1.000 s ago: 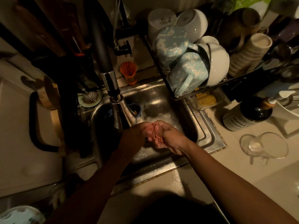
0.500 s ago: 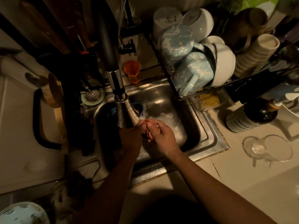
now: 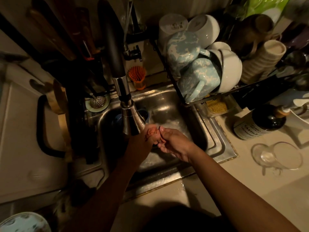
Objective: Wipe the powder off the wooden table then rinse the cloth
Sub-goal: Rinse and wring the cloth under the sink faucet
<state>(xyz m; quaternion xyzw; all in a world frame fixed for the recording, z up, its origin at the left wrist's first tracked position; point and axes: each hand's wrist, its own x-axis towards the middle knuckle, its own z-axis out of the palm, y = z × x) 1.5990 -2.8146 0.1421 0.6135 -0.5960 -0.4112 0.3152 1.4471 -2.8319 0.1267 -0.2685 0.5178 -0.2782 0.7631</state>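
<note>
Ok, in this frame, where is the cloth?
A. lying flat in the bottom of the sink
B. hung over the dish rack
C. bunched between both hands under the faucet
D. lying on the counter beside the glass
C: the cloth is bunched between the left hand and the right hand, just below the faucet and above the sink.

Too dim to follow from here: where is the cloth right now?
Head view, centre: the cloth is bunched between the left hand and right hand, over the sink, just under the faucet head.
</note>
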